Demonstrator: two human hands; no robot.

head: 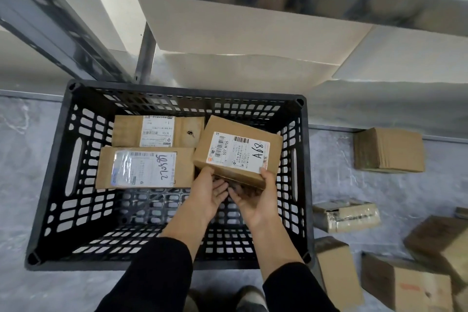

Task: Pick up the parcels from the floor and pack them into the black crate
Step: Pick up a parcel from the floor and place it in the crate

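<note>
A black slotted crate stands on the grey floor below me. Two flat cardboard parcels lie inside along its far left: one with a white label at the back, one marked with handwritten digits in front of it. Over the crate's right half I hold a third cardboard parcel marked "A68", tilted. My left hand grips its near left corner and my right hand cups it from underneath, thumb on the label edge.
Several more cardboard parcels lie on the floor right of the crate: one at the back, a taped one, others near the bottom right. Metal shelving rises behind the crate. My shoes stand just before it.
</note>
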